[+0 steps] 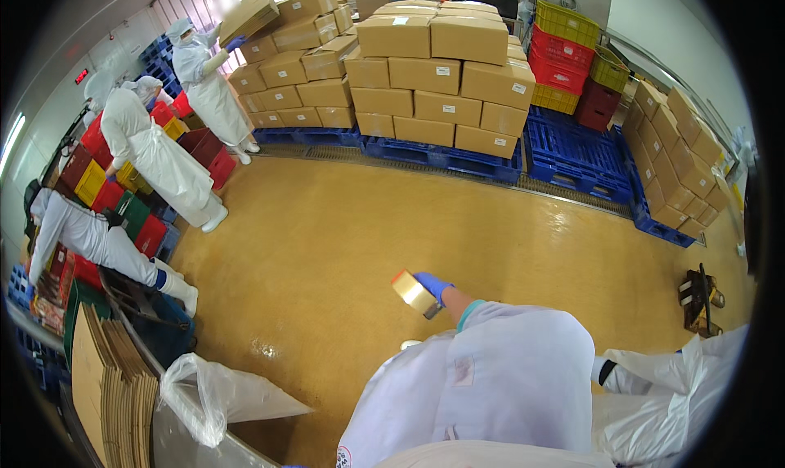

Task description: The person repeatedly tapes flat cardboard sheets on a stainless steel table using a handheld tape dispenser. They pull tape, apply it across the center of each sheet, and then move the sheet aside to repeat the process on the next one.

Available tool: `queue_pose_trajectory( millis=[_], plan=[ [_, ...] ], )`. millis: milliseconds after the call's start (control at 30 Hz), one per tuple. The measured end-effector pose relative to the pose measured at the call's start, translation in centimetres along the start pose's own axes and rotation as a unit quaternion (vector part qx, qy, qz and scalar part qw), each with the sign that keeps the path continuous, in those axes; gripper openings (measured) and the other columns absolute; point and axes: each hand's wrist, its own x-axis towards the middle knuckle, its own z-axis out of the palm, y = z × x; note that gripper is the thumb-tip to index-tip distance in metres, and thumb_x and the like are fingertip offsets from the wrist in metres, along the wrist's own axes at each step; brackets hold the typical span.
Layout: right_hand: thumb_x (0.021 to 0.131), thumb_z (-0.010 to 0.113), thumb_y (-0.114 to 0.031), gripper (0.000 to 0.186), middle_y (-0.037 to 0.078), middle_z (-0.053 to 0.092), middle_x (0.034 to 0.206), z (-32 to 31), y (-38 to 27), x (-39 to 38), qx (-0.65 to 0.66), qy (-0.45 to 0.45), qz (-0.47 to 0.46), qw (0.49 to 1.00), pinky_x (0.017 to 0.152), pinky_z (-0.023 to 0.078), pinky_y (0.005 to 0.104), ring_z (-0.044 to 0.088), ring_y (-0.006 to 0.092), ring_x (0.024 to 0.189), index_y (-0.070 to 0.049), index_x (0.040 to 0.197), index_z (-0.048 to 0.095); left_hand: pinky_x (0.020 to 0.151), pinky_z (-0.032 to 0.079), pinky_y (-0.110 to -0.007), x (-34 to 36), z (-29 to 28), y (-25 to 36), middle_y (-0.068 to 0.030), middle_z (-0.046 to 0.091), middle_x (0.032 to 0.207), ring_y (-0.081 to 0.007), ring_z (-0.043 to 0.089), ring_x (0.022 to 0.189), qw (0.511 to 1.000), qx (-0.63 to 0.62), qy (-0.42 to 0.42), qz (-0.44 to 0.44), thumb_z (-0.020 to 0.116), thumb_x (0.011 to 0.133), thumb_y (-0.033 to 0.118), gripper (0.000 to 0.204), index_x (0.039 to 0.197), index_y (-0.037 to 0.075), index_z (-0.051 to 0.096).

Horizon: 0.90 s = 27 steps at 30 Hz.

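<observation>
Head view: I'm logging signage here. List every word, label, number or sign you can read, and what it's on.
Nothing is legible enough to quote.
White labels on the cartons: too small.
Red wall display: too small and blurred.
Round emblem on the white coat: too small.
Tape roll in the hand: no legible text.

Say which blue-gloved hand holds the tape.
The person's right hand, near the picture's middle, grips the tape roll; the upper-left co-worker's blue-gloved hand is at a tilted carton.
</observation>
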Motion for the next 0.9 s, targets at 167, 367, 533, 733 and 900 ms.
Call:
queue_pose_trajectory(
  millis=[167, 367, 533, 733, 900],
  plan=[
    [0.084, 0.048, -0.042, 0.038, 0.003, 0.06, 0.098, -4.9, -2.1, 2.2, 0.125, 0.087, -0.219, 0.964, 0.078, 0.044, 0.0305, 0.057, 0.0148, 0.084, -0.013, 0.108, 0.053, 0.098, 0.034, -0.039, -4.0, 2.2, 6.7, -0.0182, 0.039, 0.126, -0.0311, 0.043, 0.113, 0.99, -0.123, 0.029, 0.067, 0.05, 0.076, -0.002, 0.056, 0.128, -0.003, 0.031],
    [0.086, 0.043, -0.041, 0.044, -0.001, 0.053, 0.105, -5.2, -8.5, -2.1, 0.195, 0.118, -0.364, 0.903, 0.081, 0.041, 0.0382, 0.052, 0.0142, 0.091, -0.013, 0.12, 0.046, 0.086, 0.041, -0.034, -7.6, -3.4, 17.4, -0.0144, 0.051, 0.115, -0.0236, 0.052, 0.099, 0.791, -0.426, -0.429, -0.093, 0.047, 0.08, -0.002, 0.036, 0.115, -0.003, 0.049],
    [0.086, 0.045, -0.041, 0.042, 0.0, 0.054, 0.102, -5.5, -9.2, -2.6, 0.248, 0.071, -0.395, 0.882, 0.081, 0.042, 0.039, 0.053, 0.0152, 0.089, -0.012, 0.117, 0.048, 0.075, 0.045, -0.029, -8.8, -5.3, 20.3, -0.0092, 0.06, 0.099, -0.0173, 0.057, 0.085, 0.663, -0.494, -0.522, -0.209, 0.044, 0.085, 0.001, 0.026, 0.107, -0.001, 0.057],
    [0.085, 0.047, -0.04, 0.04, 0.001, 0.056, 0.097, -4.3, -10.6, -0.9, 0.368, -0.083, -0.388, 0.841, 0.081, 0.042, 0.0399, 0.055, 0.0164, 0.086, -0.012, 0.114, 0.049, 0.071, 0.046, -0.027, -8.2, -7.9, 20.3, -0.0093, 0.06, 0.092, -0.0159, 0.057, 0.081, 0.65, -0.513, -0.5, -0.253, 0.044, 0.086, 0.004, 0.028, 0.112, 0.0, 0.054],
    [0.085, 0.048, -0.04, 0.039, 0.002, 0.058, 0.094, -2.5, -11.8, 0.1, 0.436, -0.211, -0.344, 0.804, 0.081, 0.043, 0.0407, 0.056, 0.0174, 0.083, -0.011, 0.111, 0.051, 0.069, 0.047, -0.027, -8.5, -8.0, 17.8, -0.0093, 0.06, 0.091, -0.0157, 0.058, 0.078, 0.667, -0.517, -0.456, -0.282, 0.045, 0.086, 0.005, 0.028, 0.113, 0.0, 0.053]
  ],
)
